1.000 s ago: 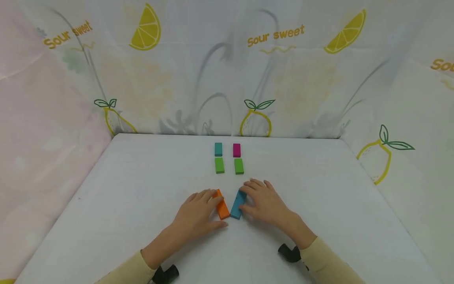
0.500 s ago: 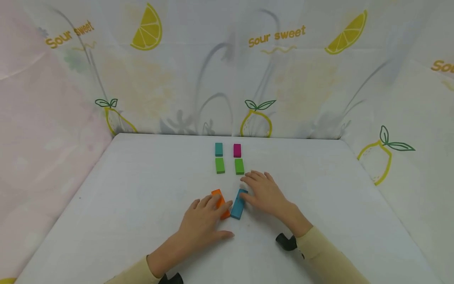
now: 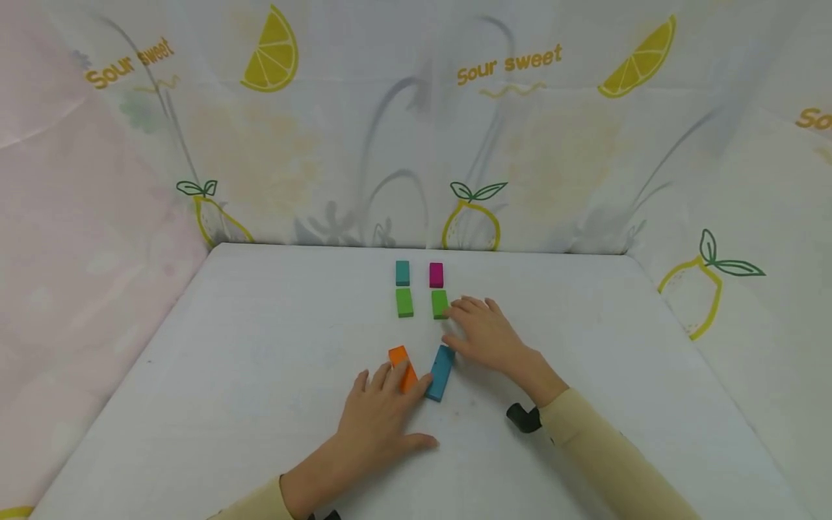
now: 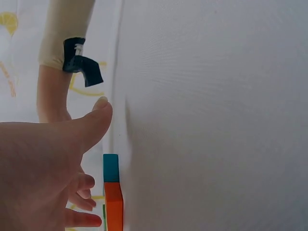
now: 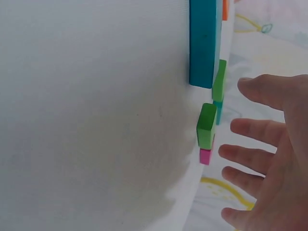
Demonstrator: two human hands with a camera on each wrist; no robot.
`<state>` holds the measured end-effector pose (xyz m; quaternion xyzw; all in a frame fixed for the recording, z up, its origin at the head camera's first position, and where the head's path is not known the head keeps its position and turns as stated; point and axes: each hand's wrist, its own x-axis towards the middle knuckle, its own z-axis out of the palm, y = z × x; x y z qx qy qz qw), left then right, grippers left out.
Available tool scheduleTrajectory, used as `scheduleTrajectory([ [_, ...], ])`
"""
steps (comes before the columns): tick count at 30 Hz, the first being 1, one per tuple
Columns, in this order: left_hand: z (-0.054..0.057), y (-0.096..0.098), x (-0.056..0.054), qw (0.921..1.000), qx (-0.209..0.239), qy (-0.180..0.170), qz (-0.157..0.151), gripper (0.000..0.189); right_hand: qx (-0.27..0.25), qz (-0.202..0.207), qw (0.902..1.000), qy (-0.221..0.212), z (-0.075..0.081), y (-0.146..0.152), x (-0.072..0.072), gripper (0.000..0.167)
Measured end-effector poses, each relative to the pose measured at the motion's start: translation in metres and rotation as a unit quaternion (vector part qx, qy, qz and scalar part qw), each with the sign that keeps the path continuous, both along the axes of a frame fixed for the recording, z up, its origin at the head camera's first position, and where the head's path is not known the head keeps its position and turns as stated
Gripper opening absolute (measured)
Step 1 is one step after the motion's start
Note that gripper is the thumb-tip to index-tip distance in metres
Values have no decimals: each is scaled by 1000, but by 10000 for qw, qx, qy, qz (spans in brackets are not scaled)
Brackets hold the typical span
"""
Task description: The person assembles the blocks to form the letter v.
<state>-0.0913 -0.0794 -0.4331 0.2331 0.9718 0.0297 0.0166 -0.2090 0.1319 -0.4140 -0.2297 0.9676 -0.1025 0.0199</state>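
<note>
An orange block and a longish blue block lie slanted on the white table, their near ends close together. My left hand hovers low over the orange block with its fingers spread, partly hiding it; whether a fingertip touches it I cannot tell. In the left wrist view the thumb stands out, away from the orange block. Beyond the blue block is my right hand, fingers loosely extended by the right green block. In the right wrist view that hand holds nothing, and its fingers are apart from the green block.
Farther back, a left green block lies in front of a teal block. A magenta block lies behind the right green one. A lemon-patterned cloth hangs along the table's far edge.
My right hand has left the blue block and moved forward toward the right green block. The left hand has shifted slightly right and nearer, its fingers spreading over the orange block.
</note>
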Motion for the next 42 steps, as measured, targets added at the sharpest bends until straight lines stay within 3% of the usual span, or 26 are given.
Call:
scheduleTrajectory([
  [17, 0, 4, 3, 9998, -125, -73, -122, 82, -15, -17, 10000, 65, -1, -6, -18, 45],
  [28, 0, 5, 4, 9994, -316, -136, -72, 86, -82, 212, 9996, -154, -5, -5, -40, 49],
  [42, -2, 6, 5, 9992, -7, -407, 5, 87, -319, 364, 9983, -320, -13, -10, -56, 48],
])
